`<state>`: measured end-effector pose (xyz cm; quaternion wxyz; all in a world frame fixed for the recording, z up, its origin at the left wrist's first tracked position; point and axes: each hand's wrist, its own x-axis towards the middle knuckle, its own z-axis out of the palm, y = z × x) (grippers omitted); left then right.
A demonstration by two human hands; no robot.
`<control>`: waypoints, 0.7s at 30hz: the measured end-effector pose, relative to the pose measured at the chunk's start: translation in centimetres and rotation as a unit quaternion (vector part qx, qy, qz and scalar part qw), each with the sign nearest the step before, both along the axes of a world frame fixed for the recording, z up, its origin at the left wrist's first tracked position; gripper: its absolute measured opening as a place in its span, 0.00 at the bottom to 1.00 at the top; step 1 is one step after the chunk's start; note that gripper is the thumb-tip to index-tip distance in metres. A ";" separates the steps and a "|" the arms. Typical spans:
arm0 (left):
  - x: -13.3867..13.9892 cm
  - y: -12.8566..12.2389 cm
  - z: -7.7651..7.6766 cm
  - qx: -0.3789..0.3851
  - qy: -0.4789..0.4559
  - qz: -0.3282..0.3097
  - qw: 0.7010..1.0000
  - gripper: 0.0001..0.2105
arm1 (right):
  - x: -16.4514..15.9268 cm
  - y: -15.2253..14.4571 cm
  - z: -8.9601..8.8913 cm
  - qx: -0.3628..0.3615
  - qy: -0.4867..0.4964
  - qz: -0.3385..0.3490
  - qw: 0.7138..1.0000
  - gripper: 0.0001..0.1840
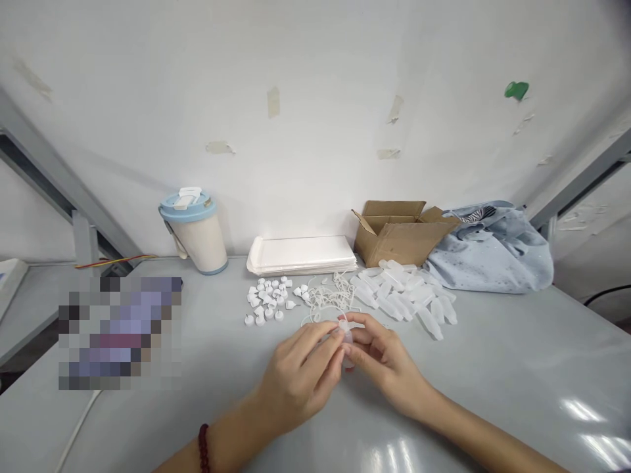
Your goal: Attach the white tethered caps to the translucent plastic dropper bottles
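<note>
A small translucent plastic bottle (348, 337) is pinched between both hands over the front middle of the table. The fingers of my left hand (303, 371) press at its neck and left side. My right hand (389, 364) wraps its right side with thumb and fingers. A thin pale tube rises by the bottle's mouth; whether it goes inside is hard to see. Just beyond my hands lie a tangle of thin white tubes (330, 295), a scatter of small white caps (269, 299), some with nozzles, and a heap of similar translucent bottles (404, 292).
Along the wall stand a cream tumbler with blue lid (197, 236), a stack of white flat trays or boxes (305, 253), an open cardboard box (404, 243) and a bundled blue cloth (497, 253). A blurred-out object (131, 322) with a white cable lies left.
</note>
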<state>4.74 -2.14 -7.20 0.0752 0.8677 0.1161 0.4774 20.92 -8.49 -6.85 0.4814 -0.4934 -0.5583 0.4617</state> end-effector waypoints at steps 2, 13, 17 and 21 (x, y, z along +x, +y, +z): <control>0.0 0.1 0.1 0.007 0.015 0.000 1.000 0.16 | -0.2 0.2 0.2 -0.021 0.053 0.007 0.998 0.18; -0.2 0.2 0.2 -0.129 0.078 -0.013 0.989 0.26 | 0.8 0.9 1.0 -0.118 0.294 0.089 0.944 0.14; -0.1 0.3 0.7 -0.083 0.057 -0.007 0.995 0.22 | 0.7 1.2 1.3 -0.124 0.313 0.096 0.937 0.13; -0.4 0.5 1.5 -0.028 0.077 -0.030 0.996 0.21 | 0.4 1.3 1.2 -0.115 0.293 0.110 0.943 0.14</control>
